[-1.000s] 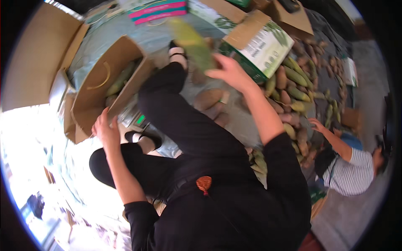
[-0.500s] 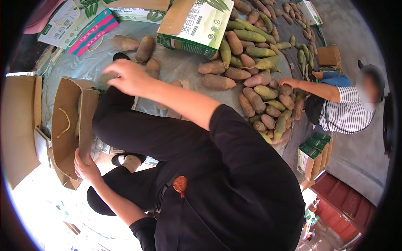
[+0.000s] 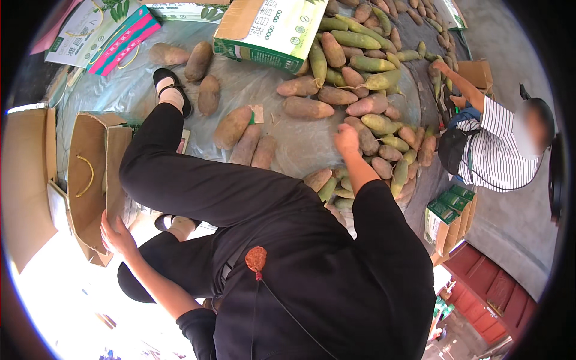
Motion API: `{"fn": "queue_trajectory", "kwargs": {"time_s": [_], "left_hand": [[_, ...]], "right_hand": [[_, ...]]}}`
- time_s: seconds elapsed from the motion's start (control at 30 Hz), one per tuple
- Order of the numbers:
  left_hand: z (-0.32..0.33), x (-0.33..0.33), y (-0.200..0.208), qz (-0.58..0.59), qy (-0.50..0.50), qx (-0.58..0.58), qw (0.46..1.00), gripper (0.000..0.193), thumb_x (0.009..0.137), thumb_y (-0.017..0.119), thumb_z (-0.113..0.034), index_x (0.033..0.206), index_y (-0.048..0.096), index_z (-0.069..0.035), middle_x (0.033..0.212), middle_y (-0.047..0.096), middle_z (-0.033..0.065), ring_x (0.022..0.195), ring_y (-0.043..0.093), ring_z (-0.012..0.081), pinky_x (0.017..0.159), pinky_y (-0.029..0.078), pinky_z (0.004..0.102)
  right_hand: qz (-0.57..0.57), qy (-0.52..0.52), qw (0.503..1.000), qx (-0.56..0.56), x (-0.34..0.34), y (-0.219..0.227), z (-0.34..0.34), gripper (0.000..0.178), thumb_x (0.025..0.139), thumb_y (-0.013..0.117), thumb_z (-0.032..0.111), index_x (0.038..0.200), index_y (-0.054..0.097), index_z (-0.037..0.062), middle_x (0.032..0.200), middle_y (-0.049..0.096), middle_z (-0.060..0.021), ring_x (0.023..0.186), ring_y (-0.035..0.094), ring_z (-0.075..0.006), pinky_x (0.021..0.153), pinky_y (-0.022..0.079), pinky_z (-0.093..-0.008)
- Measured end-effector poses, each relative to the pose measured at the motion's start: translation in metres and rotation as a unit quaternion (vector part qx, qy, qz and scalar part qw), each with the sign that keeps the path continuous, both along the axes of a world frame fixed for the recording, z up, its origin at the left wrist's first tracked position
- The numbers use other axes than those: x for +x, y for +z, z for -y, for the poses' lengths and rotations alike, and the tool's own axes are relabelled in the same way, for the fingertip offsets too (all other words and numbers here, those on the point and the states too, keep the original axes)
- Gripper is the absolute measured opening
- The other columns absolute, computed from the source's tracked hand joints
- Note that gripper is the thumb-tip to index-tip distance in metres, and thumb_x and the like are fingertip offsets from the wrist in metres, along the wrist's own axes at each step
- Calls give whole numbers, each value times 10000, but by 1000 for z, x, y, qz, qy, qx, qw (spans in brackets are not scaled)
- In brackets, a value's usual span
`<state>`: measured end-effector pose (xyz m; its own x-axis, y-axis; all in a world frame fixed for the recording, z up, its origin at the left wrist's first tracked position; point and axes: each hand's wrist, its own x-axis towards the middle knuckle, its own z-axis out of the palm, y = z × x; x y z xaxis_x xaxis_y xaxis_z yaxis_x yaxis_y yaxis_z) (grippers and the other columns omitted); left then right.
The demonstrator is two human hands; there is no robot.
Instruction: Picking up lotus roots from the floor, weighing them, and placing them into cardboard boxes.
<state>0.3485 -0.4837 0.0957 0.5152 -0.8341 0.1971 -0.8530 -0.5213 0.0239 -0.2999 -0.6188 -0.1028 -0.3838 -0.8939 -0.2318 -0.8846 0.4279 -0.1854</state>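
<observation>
My left hand [image 3: 119, 237] rests at the lower rim of an upright brown cardboard box [image 3: 89, 174], fingers stretched out along its edge. A yellow cord handle [image 3: 88, 176] hangs inside that box. My right hand [image 3: 347, 141] is at the near-left side of a pile of long green and brownish radishes [image 3: 381, 123]. Its fingers look curled and somewhat smeared, close beside a brown radish [image 3: 363, 137]; whether they touch it I cannot make out. Several loose radishes [image 3: 233, 127] lie on the plastic sheet between my leg and the pile.
A white-and-green carton [image 3: 270, 36] stands at the far side beside the pile. Flat printed boxes [image 3: 90, 36] lie far left. A co-worker in a striped shirt [image 3: 501, 141] reaches to the pile on the right. Green packages [image 3: 450, 204] fill a carton near them.
My right hand has swung from above the far end of the box rightward to the radish pile. My left hand stays at the box. The co-worker's arm now reaches farther away.
</observation>
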Motion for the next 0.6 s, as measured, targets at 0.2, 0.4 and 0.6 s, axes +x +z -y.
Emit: {"fn": "queue_trajectory", "kwargs": {"time_s": [0.2, 0.4, 0.6], "left_hand": [[-8, 1, 7, 34, 47, 19, 998, 417, 833, 602, -237, 1237, 525, -168, 1136, 597, 85, 1077, 542, 285, 952, 346, 440], [3, -7, 0, 31, 45, 13, 998, 424, 823, 611, -212, 1233, 522, -154, 1128, 596, 82, 1085, 536, 273, 962, 338, 426], [1, -10, 6, 39, 53, 22, 998, 422, 810, 622, -195, 1216, 529, -133, 1114, 597, 80, 1086, 531, 269, 961, 336, 421]], "right_hand": [[-100, -192, 966, 145, -34, 56, 14, 599, 729, 702, 359, 1232, 487, 115, 1211, 514, -140, 1144, 490, -335, 931, 450, -455], [-41, -145, 960, 238, -73, 40, 7, 942, 628, 802, 306, 1396, 306, 79, 1327, 436, -200, 1198, 454, -367, 1024, 372, -433], [-23, -171, 945, 276, -43, 45, 15, 904, 593, 837, 281, 1337, 380, 46, 1326, 441, -196, 1233, 422, -346, 1017, 387, -416]]}}
